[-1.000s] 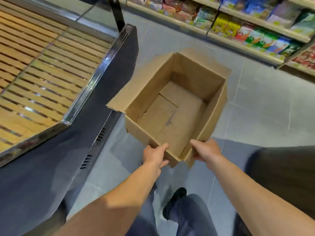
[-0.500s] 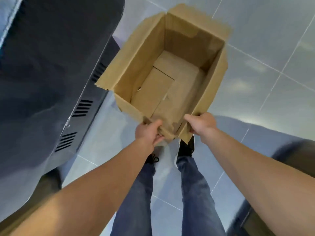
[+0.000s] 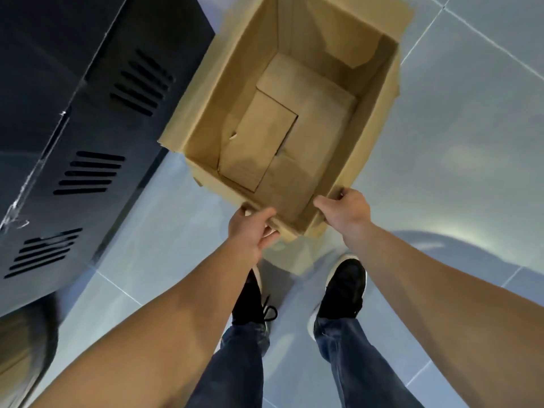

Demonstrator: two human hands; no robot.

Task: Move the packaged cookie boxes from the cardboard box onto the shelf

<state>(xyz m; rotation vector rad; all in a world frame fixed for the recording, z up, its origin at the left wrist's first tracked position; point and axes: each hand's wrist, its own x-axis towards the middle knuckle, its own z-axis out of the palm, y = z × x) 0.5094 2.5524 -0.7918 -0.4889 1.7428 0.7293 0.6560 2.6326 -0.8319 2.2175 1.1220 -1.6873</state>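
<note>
Cardboard box (image 3: 294,113) fills the upper centre of the frame, open top facing the camera, flaps folded outward. Inside only its own bottom flaps show, overlapping, one slightly lifted at the left with a small tear. No printing, label or brand readable on the box.

Left hand (image 3: 250,231), centre of frame, grasps the near rim of the box, thumb over the edge and fingers curled underneath. Right hand (image 3: 346,210), just right of it, grasps the near right corner, thumb lying along the inner edge, fingers wrapped round the outside. Both forearms run in from the lower corners.

Dark cabinet (image 3: 73,128) takes the upper left, its panel cut with groups of ventilation slots; the box's left flap lies just beside it. Grey tiled floor (image 3: 456,142) on the right and below. Two black shoes (image 3: 347,290) and blue jeans (image 3: 235,363) at lower centre, under the box's near edge.
</note>
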